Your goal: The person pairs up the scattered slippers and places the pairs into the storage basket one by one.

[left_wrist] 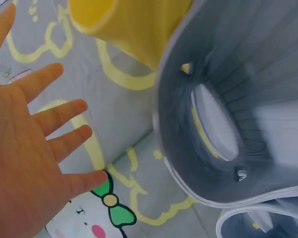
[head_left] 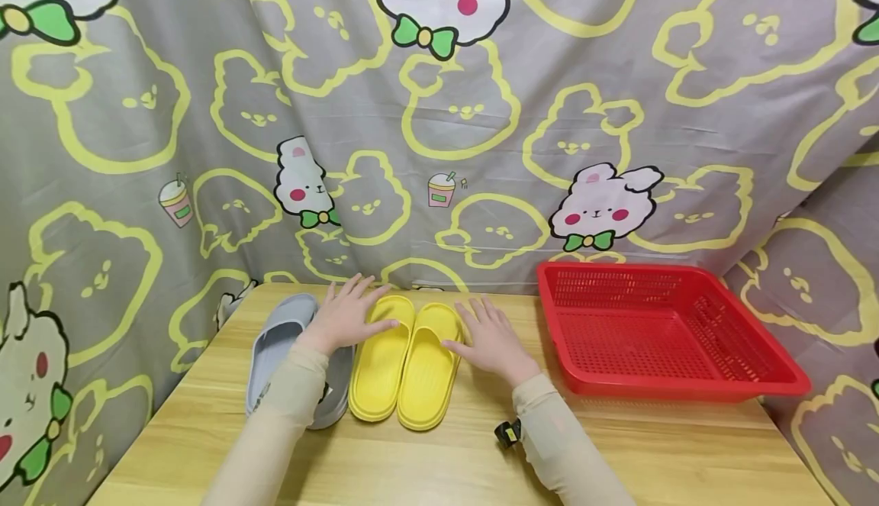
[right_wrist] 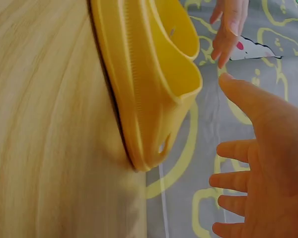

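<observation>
So the 2 yellow slippers (head_left: 426, 375) sit side by side on the wooden table (head_left: 446, 468). From them, the left hand (head_left: 342, 318) is up at 10 o'clock, fingers splayed and released, and the right hand (head_left: 496, 344) is between 2 and 3, fingers released and straight too. The 2 grey slippers (head_left: 273, 349) are at 9, the red basket (head_left: 632, 342) at 3.

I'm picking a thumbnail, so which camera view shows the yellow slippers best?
The head view: both yellow slippers show nearly whole from above. The right wrist view crops them side-on; the left wrist view catches only part.
</observation>
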`<state>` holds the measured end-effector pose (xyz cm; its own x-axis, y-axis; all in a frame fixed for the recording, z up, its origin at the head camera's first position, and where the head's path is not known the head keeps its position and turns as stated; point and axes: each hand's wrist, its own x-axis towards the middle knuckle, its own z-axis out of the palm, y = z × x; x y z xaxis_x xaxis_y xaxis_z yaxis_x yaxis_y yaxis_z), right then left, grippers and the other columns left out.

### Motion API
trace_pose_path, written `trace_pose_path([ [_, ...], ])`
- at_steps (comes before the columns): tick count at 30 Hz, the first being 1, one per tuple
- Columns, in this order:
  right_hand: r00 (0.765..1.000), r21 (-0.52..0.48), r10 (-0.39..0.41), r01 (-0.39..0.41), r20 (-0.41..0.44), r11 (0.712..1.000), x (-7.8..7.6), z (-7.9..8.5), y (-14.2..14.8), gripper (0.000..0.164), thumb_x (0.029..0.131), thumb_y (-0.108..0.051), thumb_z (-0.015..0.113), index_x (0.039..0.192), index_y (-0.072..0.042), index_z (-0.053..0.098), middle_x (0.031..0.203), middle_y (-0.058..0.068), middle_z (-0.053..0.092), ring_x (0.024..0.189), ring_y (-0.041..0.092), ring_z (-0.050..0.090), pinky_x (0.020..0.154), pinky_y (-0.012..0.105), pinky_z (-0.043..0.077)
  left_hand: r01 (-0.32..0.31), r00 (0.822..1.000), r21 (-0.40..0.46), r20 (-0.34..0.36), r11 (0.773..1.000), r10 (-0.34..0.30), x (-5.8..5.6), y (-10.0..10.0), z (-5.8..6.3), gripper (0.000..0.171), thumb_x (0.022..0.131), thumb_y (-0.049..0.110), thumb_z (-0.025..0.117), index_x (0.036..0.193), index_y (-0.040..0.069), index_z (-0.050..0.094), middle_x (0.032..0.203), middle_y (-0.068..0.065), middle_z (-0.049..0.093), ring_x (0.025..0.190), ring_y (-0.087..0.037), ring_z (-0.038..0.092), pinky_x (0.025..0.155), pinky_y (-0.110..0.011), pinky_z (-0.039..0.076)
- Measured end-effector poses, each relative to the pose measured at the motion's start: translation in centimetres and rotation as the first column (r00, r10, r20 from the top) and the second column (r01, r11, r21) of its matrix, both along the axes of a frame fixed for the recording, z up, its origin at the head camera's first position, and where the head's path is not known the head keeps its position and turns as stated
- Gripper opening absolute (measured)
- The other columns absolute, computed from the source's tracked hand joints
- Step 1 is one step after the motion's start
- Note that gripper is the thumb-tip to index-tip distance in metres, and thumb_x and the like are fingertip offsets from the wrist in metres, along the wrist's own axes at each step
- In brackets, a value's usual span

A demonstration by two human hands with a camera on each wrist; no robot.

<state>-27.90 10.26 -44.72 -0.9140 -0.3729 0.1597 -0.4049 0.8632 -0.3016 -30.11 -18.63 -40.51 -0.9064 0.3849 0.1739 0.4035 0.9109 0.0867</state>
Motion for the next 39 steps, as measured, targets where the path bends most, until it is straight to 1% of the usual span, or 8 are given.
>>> trace_pose_path([
  [6,1.000,0.021,0.025,-0.025,0.010,0.999,-0.8,-0.4,-0.6,0.085,0.089,-0.066,0.053,0.152,-0.012,0.035,0.156,0.021,0.032,0.148,0.043,0.019,0.117,0.060,0.022,0.027,0.999,-0.016,0.025,1.000,-0.027,-1.1,0.0,-0.7,0.079,0.084,0.076,0.048,0.147,0.029,0.044,0.154,-0.011,0.040,0.146,-0.038,0.029,0.112,-0.072,0.016],
  [10,0.999,0.020,0.049,-0.049,0.007,0.999,-1.2,-0.5,-1.2,0.085,0.088,-0.066,0.053,0.151,-0.010,0.036,0.156,0.021,0.033,0.147,0.043,0.022,0.117,0.059,0.023,0.042,0.997,-0.012,0.057,0.999,-0.042,-1.6,0.1,-1.1,0.080,0.084,0.076,0.048,0.147,0.026,0.043,0.152,-0.014,0.042,0.144,-0.042,0.031,0.110,-0.074,0.016],
  [16,0.996,0.034,0.085,-0.086,0.020,0.996,-1.7,-1.0,-1.9,0.088,0.089,-0.069,0.050,0.152,-0.011,0.033,0.155,0.021,0.034,0.147,0.042,0.023,0.118,0.056,0.024,0.030,0.994,-0.029,0.107,0.999,-0.027,-2.1,0.2,-1.5,0.081,0.085,0.075,0.048,0.149,0.028,0.040,0.153,-0.016,0.040,0.144,-0.042,0.031,0.110,-0.074,0.016],
  [24,0.994,0.033,0.094,-0.096,0.053,0.995,-2.2,-1.4,-2.5,0.088,0.089,-0.070,0.048,0.153,-0.012,0.030,0.157,0.020,0.032,0.148,0.041,0.021,0.119,0.056,0.022,0.034,0.989,-0.046,0.148,0.998,-0.027,-2.6,0.4,-2.1,0.083,0.084,0.078,0.045,0.150,0.028,0.038,0.152,-0.013,0.043,0.146,-0.039,0.029,0.110,-0.074,0.017],
  [30,0.990,0.030,0.102,-0.105,0.093,0.994,-2.5,-1.5,-2.7,0.087,0.091,-0.068,0.045,0.154,-0.011,0.029,0.157,0.022,0.030,0.148,0.041,0.021,0.120,0.054,0.021,0.038,0.984,-0.055,0.174,0.998,-0.028,-2.9,0.8,-2.4,0.082,0.085,0.076,0.046,0.148,0.023,0.043,0.150,-0.014,0.045,0.143,-0.042,0.033,0.109,-0.075,0.019],
  [33,0.988,0.031,0.108,-0.112,0.110,0.993,-2.7,-1.8,-2.8,0.085,0.093,-0.068,0.043,0.154,-0.010,0.028,0.157,0.022,0.030,0.148,0.041,0.022,0.120,0.053,0.022,0.037,0.981,-0.044,0.190,0.998,-0.028,-2.9,1.0,-2.5,0.081,0.086,0.075,0.047,0.147,0.021,0.045,0.149,-0.015,0.046,0.141,-0.042,0.035,0.108,-0.075,0.019],
  [39,0.984,0.007,0.114,-0.116,0.136,0.993,-2.8,-2.2,-2.9,0.083,0.094,-0.065,0.044,0.154,-0.009,0.029,0.156,0.022,0.031,0.147,0.041,0.024,0.119,0.052,0.024,0.031,0.975,-0.041,0.219,0.999,-0.022,-2.8,1.2,-2.7,0.079,0.087,0.073,0.047,0.148,0.023,0.043,0.150,-0.015,0.045,0.141,-0.042,0.036,0.109,-0.075,0.017],
])
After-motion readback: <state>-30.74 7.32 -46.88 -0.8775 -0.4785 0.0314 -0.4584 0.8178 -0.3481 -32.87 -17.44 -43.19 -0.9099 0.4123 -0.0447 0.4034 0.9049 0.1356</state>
